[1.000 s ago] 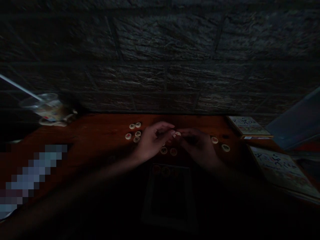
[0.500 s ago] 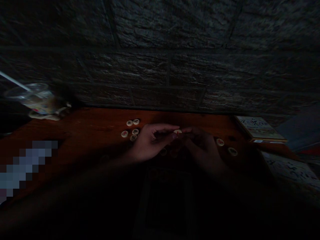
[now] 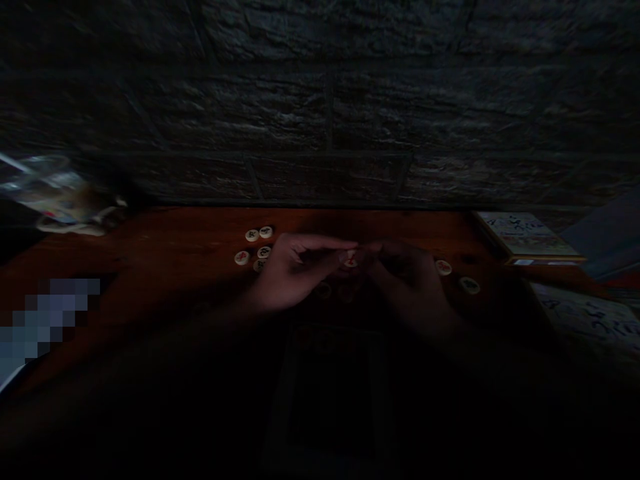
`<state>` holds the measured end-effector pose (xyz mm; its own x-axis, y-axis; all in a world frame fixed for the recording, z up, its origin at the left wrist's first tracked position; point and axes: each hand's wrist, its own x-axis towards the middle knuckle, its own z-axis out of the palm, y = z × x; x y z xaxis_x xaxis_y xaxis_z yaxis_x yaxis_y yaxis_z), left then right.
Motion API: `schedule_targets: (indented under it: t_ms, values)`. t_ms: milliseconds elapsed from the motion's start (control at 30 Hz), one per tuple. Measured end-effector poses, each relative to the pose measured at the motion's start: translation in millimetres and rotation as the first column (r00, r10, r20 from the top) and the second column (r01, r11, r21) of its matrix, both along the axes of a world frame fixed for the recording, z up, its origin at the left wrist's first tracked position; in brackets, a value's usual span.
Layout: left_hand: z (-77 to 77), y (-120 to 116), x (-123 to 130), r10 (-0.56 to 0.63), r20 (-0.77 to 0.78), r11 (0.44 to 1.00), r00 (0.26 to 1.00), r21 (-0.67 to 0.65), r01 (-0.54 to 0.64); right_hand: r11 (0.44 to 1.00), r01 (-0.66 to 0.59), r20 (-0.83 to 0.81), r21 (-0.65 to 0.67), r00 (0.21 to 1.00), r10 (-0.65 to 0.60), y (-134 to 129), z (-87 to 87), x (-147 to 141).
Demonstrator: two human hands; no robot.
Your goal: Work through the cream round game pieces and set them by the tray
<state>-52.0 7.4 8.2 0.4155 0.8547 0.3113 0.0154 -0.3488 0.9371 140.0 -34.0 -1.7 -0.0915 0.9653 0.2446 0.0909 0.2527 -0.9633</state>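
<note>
Between my two hands is a round, pale xiangqi piece [image 3: 351,259] with a red character. My left hand [image 3: 293,270] pinches it from the left with thumb and fingertips. From the right, my right hand [image 3: 407,270] closes its thumb and fingers at the piece's other edge, in deep shadow. Left of my left hand lie several loose pieces, among them a red-marked one [image 3: 242,258] and a dark-marked one [image 3: 265,232]. Beyond my right hand lie a red-marked piece [image 3: 443,267] and a dark-marked one [image 3: 469,285]. Below my fingers, more pieces show faintly.
On the wooden table [image 3: 185,233], a clear cup [image 3: 60,197] with a straw stands at the left. Two printed boxes [image 3: 527,233] lie at the right. A dark, framed flat object [image 3: 280,400] is in front of me. A brick wall [image 3: 320,113] rises behind.
The red-marked piece has turned a little between my fingers, and both hands stay closed around it. The camera view has shifted slightly, so the table appears higher.
</note>
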Motion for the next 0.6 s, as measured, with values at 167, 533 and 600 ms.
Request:
schedule_targets:
  t_ms: [167, 533, 600]
  values:
    - [-0.7, -0.5, 0.8, -0.034, 0.042, 0.997, 0.999, -0.062, 0.037, 1.000, 0.012, -0.008, 0.018, 1.000, -0.012, 1.9, -0.4, 0.6]
    - [-6.1, -0.9, 1.6, -0.134, 0.049, 0.986, 0.990, -0.090, 0.138, 0.999, 0.013, -0.065, -0.039, 0.998, -0.015, 3.7, -0.9, -1.7]
    - [-4.9, -0.6, 1.0, -0.134, 0.057, 0.986, 0.989, -0.092, 0.139, 0.998, 0.017, -0.083, -0.068, 0.996, -0.022, 3.2, -0.1, -2.1]
